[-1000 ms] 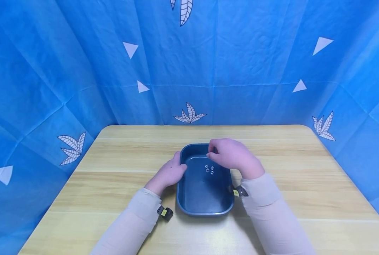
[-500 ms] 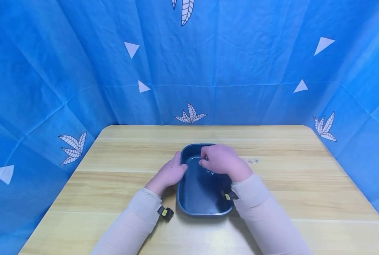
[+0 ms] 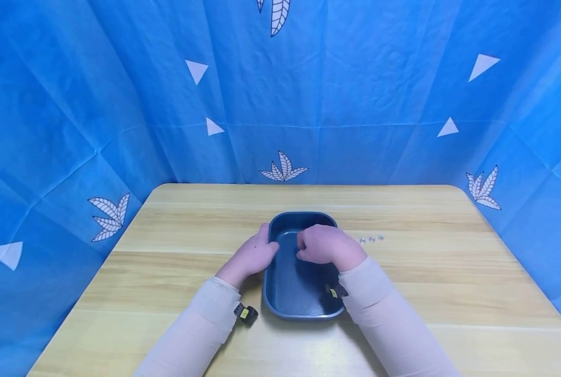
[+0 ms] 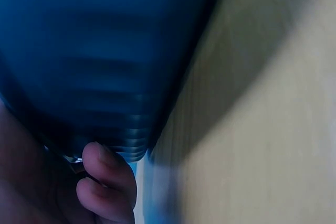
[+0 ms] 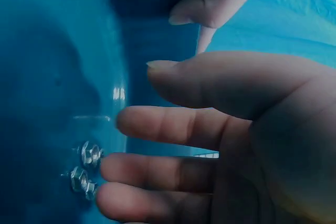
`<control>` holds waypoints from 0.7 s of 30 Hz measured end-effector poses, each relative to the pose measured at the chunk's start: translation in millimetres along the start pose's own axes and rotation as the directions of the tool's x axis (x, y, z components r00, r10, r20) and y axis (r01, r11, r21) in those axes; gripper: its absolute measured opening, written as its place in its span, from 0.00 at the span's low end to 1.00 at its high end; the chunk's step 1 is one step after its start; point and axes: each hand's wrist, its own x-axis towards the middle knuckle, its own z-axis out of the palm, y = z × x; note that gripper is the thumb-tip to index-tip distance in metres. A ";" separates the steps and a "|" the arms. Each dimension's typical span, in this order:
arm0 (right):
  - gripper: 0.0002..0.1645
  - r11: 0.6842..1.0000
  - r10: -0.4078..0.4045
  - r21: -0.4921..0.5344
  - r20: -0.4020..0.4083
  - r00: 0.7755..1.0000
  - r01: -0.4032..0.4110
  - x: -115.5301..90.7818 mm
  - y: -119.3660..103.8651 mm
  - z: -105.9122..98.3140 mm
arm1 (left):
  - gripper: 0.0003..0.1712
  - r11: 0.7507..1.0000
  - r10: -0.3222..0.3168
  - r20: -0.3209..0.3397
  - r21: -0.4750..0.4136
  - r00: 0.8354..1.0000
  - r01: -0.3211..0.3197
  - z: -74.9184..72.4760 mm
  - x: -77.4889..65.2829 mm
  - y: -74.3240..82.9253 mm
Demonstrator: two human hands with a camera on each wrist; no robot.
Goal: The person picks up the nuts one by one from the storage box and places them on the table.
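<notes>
A dark blue tray (image 3: 304,293) with raised sides lies on the table. On its left rim is my left hand (image 3: 250,257), thumb over the inner side; in the left wrist view curled fingertips (image 4: 107,169) sit against the outer wall. My right hand (image 3: 329,245) reaches down inside the tray. In the right wrist view its thumb (image 5: 184,80) and fingers stand apart with nothing seen between them. Several small metal hex nuts (image 5: 79,178) lie on the tray floor by the lower fingertips; whether they touch is unclear. The hand hides them in the head view.
Three similar small metal pieces, one of them a nut (image 3: 372,239), lie in a row on the wooden table (image 3: 450,293) to the right of the tray. A blue patterned curtain (image 3: 355,78) surrounds the table's back and sides.
My right hand has moved left and slightly nearer, deeper over the tray, covering the nuts inside. The row on the table has come into sight. My left hand keeps its place.
</notes>
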 end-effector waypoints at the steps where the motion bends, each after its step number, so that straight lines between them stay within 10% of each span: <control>1: 0.14 1.000 -0.006 -0.005 0.004 1.000 0.006 0.6 1.1 0.9 | 0.32 1.000 0.001 -0.001 0.002 1.000 -0.001 0.2 0.2 -0.3; 21: 0.07 0.999 -0.013 -0.036 0.032 0.999 0.014 3.8 8.8 8.8 | 0.34 0.999 -0.014 0.007 -0.028 1.000 0.015 0.7 -0.7 1.4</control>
